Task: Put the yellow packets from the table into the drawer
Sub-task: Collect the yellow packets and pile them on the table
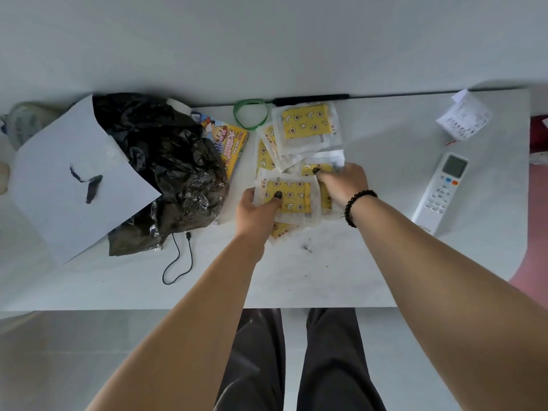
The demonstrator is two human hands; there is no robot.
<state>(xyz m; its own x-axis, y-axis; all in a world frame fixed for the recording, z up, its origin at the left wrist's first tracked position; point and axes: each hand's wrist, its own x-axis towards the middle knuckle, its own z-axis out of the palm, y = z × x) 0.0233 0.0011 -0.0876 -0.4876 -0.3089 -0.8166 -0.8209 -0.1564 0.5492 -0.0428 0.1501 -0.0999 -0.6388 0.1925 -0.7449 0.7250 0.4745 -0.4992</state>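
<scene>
While both hands' fingers (277, 195) grip yellow packets (292, 195), a black bag (169, 161) crowds left

Left on the surface (385, 262): crumpled black plastic bag (175, 173), grey sheet (74, 161) partly over it, cartoon box (231, 143) beside. Black cable (178, 262) near front. Green band (250, 114) at back. Remote (441, 191) and receipt (464, 118) right.

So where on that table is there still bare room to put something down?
Bare table runs along the near edge, and between the yellow packets and the remote. The left is crowded: black bag, white sheet, cable. Both hands grip packets mid-table.
</scene>
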